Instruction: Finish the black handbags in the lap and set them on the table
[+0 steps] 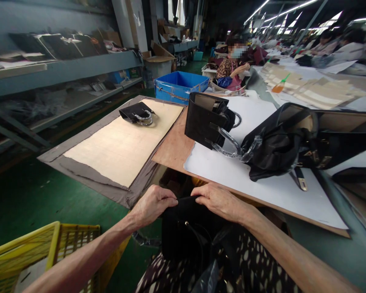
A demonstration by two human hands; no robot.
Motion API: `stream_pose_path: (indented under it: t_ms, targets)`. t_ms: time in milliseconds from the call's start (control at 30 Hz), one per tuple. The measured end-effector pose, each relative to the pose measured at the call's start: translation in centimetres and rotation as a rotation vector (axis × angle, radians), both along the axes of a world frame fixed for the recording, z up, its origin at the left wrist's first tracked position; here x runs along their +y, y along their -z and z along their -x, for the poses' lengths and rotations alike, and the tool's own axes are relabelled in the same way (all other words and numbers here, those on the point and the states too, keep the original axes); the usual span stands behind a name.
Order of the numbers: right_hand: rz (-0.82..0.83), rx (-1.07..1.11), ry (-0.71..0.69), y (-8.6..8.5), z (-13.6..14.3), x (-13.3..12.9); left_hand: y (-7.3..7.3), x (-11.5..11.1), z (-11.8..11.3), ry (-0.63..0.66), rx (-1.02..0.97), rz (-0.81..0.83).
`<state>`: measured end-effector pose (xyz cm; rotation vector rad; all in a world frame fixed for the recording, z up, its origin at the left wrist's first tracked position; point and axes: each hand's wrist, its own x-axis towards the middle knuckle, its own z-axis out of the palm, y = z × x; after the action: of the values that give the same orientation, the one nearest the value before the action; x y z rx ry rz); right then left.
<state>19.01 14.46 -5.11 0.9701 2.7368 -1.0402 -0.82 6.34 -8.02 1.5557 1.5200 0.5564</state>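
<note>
A black handbag rests on my lap, its upper edge pinched between both hands. My left hand is closed on the left end of that edge, thumb and fingers pressed together. A short way along, my right hand grips the same edge from the right. The bag's handle, in clear plastic wrap, hangs at its left side. Just beyond my hands, a black handbag with wrapped handles stands tilted on the table. Beside it lies a heap of more black bags. A smaller black bag lies on the left table.
A yellow crate stands on the floor at my left. The brown board carries white sheets. Behind the tables is a blue bin. A masked co-worker sits farther back. Shelving runs along the left wall.
</note>
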Motion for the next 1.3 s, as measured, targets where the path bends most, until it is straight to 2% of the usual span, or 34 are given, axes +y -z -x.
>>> stream_pose_path:
  t_ms: [200,367,533,733,833,1067,1200,1300]
  targets:
    - [-0.006,-0.011,-0.104,0.1,1.7,0.0,-0.2,-0.6,-0.3,-0.013,0.030,-0.030]
    - [0.058,-0.009,-0.067,0.2,1.6,-0.2,-0.3,-1.0,-0.2,-0.054,0.005,-0.006]
    - [-0.001,-0.072,0.018,0.3,1.0,-0.3,-0.9,-1.0,-0.7,-0.038,-0.024,-0.022]
    - [-0.038,-0.031,-0.005,1.0,1.0,-0.2,-1.2,-1.1,-1.0,-0.028,0.004,-0.025]
    - [-0.087,-0.042,-0.017,1.2,1.0,-0.1,-1.0,-1.1,-1.0,-0.021,0.069,-0.050]
    - [-0.168,-0.085,-0.076,1.1,1.1,-0.2,-0.9,0.0,-1.9,0.007,0.386,-0.150]
    - [-0.168,-0.096,-0.078,1.0,1.3,-0.2,-0.6,0.9,-2.5,0.072,0.292,-0.127]
    - [-0.162,-0.088,-0.092,1.4,1.3,-0.1,-0.3,1.2,-2.8,0.044,0.206,-0.080]
